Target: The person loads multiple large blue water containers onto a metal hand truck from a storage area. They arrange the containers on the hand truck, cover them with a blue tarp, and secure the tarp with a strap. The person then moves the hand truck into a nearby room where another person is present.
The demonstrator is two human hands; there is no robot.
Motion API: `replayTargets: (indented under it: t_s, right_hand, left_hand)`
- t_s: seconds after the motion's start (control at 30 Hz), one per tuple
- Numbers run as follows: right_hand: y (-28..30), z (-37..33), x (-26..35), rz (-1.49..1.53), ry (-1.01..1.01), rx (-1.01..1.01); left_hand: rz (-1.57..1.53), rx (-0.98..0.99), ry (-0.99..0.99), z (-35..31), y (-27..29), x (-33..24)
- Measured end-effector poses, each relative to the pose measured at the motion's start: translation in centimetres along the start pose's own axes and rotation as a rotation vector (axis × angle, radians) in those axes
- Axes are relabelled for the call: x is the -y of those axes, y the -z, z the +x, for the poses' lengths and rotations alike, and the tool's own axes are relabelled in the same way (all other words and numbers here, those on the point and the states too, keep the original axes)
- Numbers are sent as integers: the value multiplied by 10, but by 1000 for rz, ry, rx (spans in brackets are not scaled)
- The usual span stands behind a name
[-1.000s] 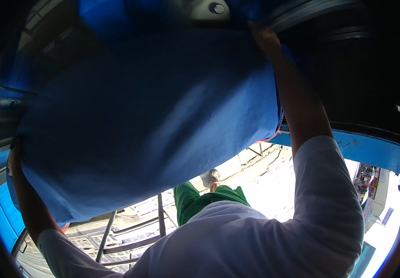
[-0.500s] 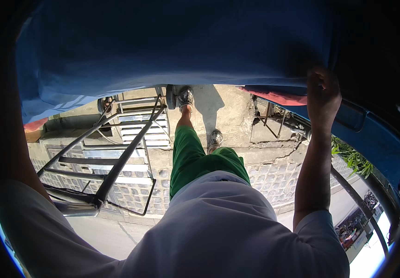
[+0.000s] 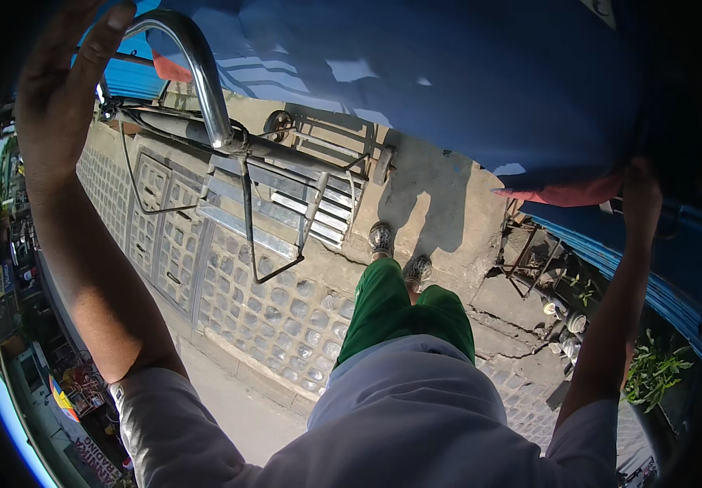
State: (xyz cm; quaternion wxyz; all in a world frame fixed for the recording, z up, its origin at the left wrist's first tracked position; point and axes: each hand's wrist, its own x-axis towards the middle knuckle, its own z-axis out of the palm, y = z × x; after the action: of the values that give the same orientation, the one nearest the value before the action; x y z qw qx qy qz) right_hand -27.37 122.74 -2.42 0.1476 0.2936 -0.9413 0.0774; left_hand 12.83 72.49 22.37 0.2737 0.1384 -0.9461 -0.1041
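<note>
Cracked concrete and stone-set pavement (image 3: 479, 232), wheeled metal hand truck (image 3: 245, 228) standing at left, shoes (image 3: 380, 237) to its right.

The bare left hand (image 3: 60, 106) is raised at the upper left, its wrist held nearly straight, its fingers extended upward into shadow and its thumb (image 3: 107, 37) set apart from them. The bare left forearm (image 3: 99, 268) is slanted up and outward from a bent elbow. The bare right hand (image 3: 642, 191) is held lower; its finger pose is obscured by shadow. The bare right forearm (image 3: 611, 325) is angled steeply upward.
</note>
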Motion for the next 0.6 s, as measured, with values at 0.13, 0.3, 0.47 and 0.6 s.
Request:
replayTargets:
  t_s: [0.13,0.3,0.47,0.6]
  right_hand:
    - [-9,-16,45,964,-504,122]
    - [-11,-11,69,1190,-845,87]
    - [-40,-15,55,1070,-807,-139]
    - [-46,-22,26,1359,-985,81]
  left_hand:
    - [-336,-108,291,-194,11,7]
    - [-159,281,1082,-463,-28,-29]
    - [-244,702,1509,-625,-32,-82]
    - [-276,748,1538,-665,-12,-61]
